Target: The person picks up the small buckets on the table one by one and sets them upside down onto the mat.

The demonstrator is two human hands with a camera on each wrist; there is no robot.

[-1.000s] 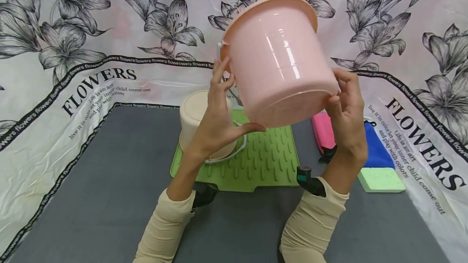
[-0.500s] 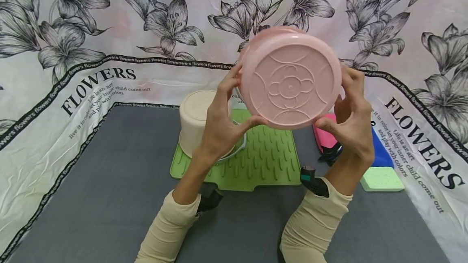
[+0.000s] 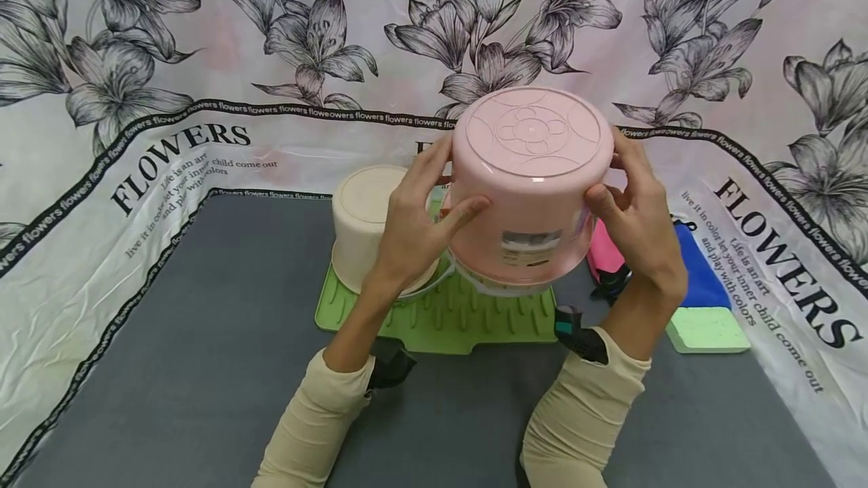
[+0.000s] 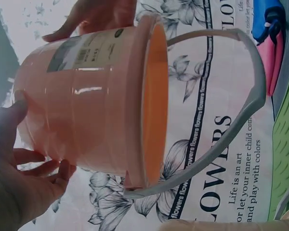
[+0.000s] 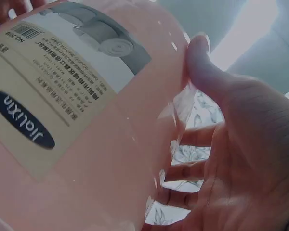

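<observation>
Both hands hold a glossy pink bucket [image 3: 498, 198] upside down in the air, its embossed base facing up and its rim above the mat. At its left side, the left hand [image 3: 417, 221] grips the wall with the thumb across the front. The right hand [image 3: 640, 224] grips the opposite side, near the base. In the right wrist view a paper label [image 5: 62, 82] shows on the wall. A grey handle [image 4: 259, 72] swings loose from the rim in the left wrist view. Just left stands an upturned cream bucket [image 3: 362, 213], partly behind the left hand.
The cream bucket stands on a green ridged mat [image 3: 468, 330] on the dark grey tabletop [image 3: 190, 367]. To the right lie a pink cloth item [image 3: 603, 254], a blue cloth item [image 3: 701, 269] and a pale green sponge [image 3: 708, 330]. Flower-printed fabric [image 3: 237, 59] rises behind.
The pink bucket has tipped over from rim-up, through base facing the head camera, to base-up, and come lower. A label now shows on its near side.
</observation>
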